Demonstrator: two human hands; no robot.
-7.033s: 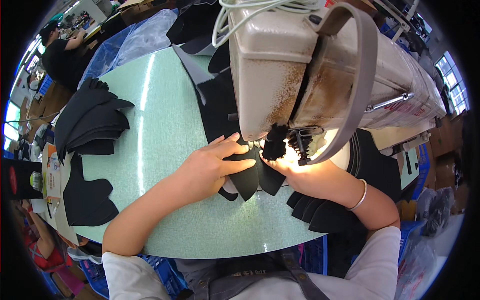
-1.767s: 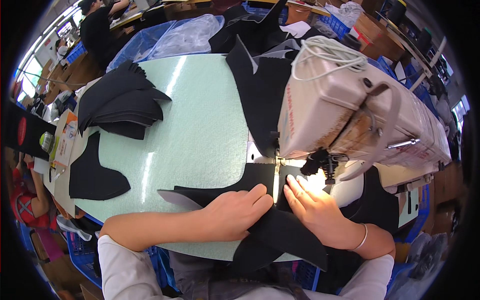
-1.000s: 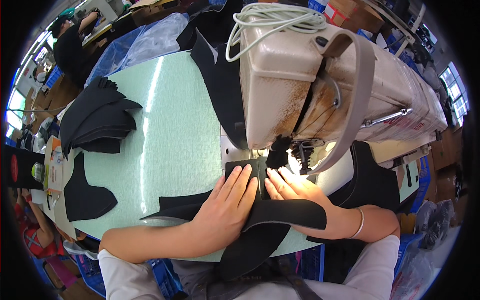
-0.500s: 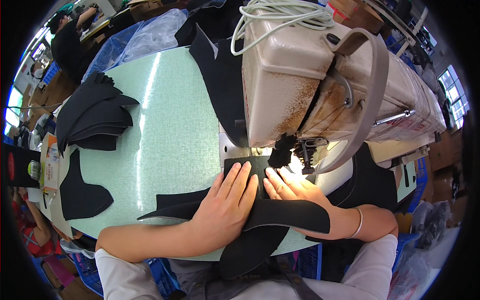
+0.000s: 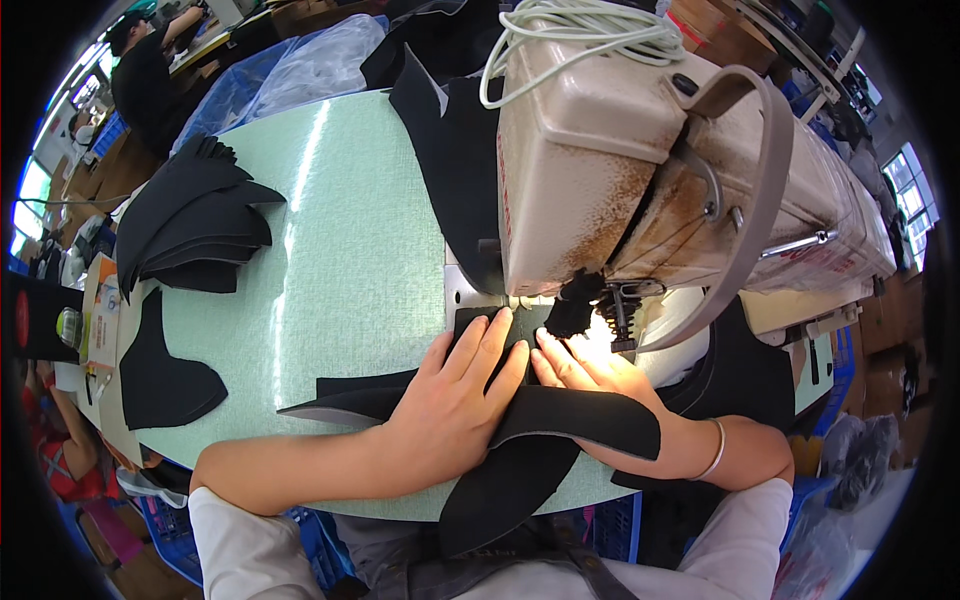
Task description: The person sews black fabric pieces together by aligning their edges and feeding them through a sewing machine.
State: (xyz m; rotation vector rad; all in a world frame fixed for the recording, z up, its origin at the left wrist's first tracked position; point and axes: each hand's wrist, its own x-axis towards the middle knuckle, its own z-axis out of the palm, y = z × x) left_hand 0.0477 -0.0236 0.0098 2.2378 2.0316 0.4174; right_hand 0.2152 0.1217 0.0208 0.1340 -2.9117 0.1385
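Observation:
My left hand (image 5: 462, 395) lies flat, fingers stretched, on a black fabric piece (image 5: 478, 318) in front of the sewing machine's (image 5: 585, 130) needle area. Just right of it, my right hand (image 5: 590, 375) rests its fingers flat on the same piece, close beside the lit presser area. A thick black tuft on the machine head hides the needle. Loose curved parts of the black fabric (image 5: 575, 415) lie over my right wrist and hang toward my lap, while another flap (image 5: 345, 403) sticks out left, beneath my left forearm.
The pale green table (image 5: 350, 250) holds a stack of black cut pieces (image 5: 200, 220) and a single one (image 5: 165, 375) at left. More black fabric (image 5: 440, 160) lies along the machine's left side. Blue crates (image 5: 615, 525) stand below the edge. A person (image 5: 145, 85) works at far left.
Both hands have slid slightly forward with the black fabric toward the machine, the left one more. The whole view has shifted a little.

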